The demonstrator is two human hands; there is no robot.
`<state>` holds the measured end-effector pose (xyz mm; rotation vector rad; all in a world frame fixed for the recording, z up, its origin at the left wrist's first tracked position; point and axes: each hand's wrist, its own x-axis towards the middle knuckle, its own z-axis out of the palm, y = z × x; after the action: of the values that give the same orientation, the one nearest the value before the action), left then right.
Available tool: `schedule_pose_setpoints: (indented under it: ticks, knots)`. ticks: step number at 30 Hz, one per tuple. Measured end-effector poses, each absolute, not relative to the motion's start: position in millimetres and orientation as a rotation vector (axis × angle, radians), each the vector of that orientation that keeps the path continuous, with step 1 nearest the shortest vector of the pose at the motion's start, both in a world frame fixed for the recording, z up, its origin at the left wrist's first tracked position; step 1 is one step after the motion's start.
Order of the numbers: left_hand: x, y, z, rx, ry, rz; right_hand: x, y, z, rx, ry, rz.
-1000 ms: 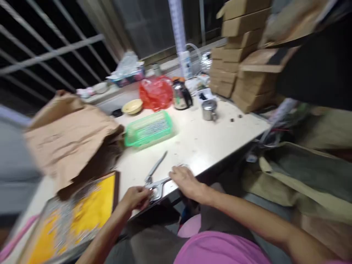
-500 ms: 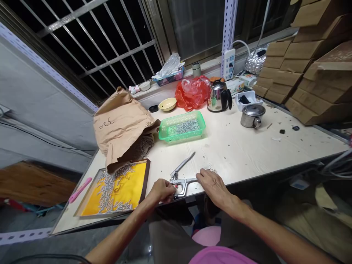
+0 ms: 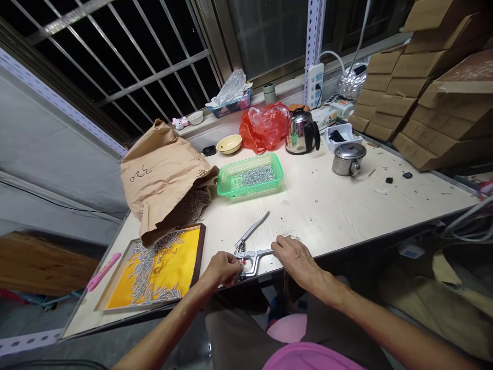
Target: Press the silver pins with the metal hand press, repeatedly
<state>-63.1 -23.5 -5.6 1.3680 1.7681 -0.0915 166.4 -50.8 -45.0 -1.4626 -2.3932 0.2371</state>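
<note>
A grey metal hand press (image 3: 254,256) lies on the table near its front edge, its long lever (image 3: 257,225) raised at an angle and a spring at the hinge. My left hand (image 3: 222,268) is closed in a pinch at the press's left end, beside a small red part. What sits between those fingertips is too small to make out. My right hand (image 3: 295,257) rests on the table with curled fingers on the right end of the press's lower arm. To the left, a shallow tray (image 3: 200,252) with a yellow bottom holds many small metal pins (image 3: 144,272).
Behind the press stands a green plastic basket (image 3: 220,181) of similar small metal pieces. An open paper bag (image 3: 165,169) leans over the tray. A kettle (image 3: 299,134), a lidded metal cup (image 3: 347,160) and a red plastic bag (image 3: 264,128) stand further back. Cardboard boxes (image 3: 408,92) rise at right.
The whole scene has shifted slightly left in view as the head turned. Both hands stay at the press, with its lever still raised; the left fingers have shifted only slightly.
</note>
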Motion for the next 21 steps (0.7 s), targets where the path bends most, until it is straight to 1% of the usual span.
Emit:
schedule_pose_setpoints:
  ticks: [3, 9, 13, 18, 21]
  knots:
    - [-63, -21, -4, 1.505, 1.777, -0.159, 167, -51, -48, -1.463, -2.381, 0.268]
    - [-67, -16, -6, 1.355, 1.643, -0.187, 167, -52, -44, -1.485, -2.396, 0.271]
    - [-61, -21, -3, 1.352, 1.739, -0.215, 166, -52, -41, -1.473, -2.394, 0.228]
    - [-46, -30, 16, 1.927, 1.964, -0.334, 158, -50, -36, -1.452, -2.423, 0.139]
    - [-44, -33, 23, 2.090, 1.964, -0.499, 156, -50, -33, -1.471, -2.431, 0.138]
